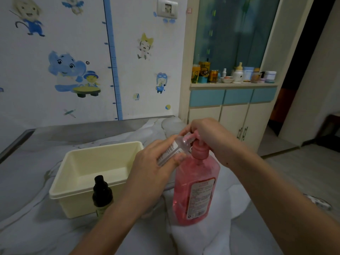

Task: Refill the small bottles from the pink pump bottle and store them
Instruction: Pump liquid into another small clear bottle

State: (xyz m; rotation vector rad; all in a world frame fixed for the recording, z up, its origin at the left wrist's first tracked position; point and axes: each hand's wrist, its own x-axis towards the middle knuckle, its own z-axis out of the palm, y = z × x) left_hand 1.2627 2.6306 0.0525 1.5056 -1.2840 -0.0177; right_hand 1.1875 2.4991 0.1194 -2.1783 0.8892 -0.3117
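Both forearms are bare, the left hand [152, 173] and right hand [207, 137] ungloved.

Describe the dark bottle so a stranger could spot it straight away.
Find the cream plastic bin on the grey bedsheet. The dark bottle stands upright against its front wall, left of the pink pump bottle. It is the only black-capped, near-black one.

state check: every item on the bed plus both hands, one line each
pink pump bottle: upright, mostly full
small clear bottle: tilted, mouth at the pump spout
dark bottle: upright, capped, outside the bin
cream bin: open, nothing visible inside
left hand: gripping the small clear bottle
right hand: on the pump head
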